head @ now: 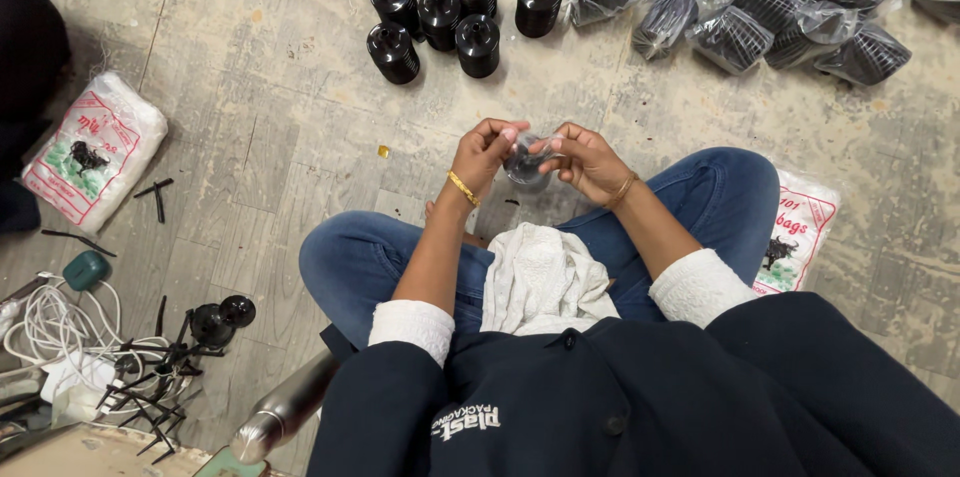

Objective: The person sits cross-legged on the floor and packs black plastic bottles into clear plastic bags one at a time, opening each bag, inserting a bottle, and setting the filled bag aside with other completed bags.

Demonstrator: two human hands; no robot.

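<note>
I sit cross-legged on the floor and look down at my hands. My left hand (482, 152) and my right hand (588, 161) meet in front of my knees, both pinching a small clear plastic bag (524, 163) that looks to have something dark inside it. Each wrist carries a gold bangle. Beyond my hands several black ribbed canisters (440, 12) stand upright in a cluster. To their right lies a heap of the same black parts wrapped in clear bags (760, 7).
A white packet of bags (95, 149) lies at the left, another (800, 237) by my right knee. Black plastic sticks and a small black stand (215, 322), white cable (50, 332) and a steel bottle (285, 409) crowd the near left. White cloth (540, 277) rests on my lap.
</note>
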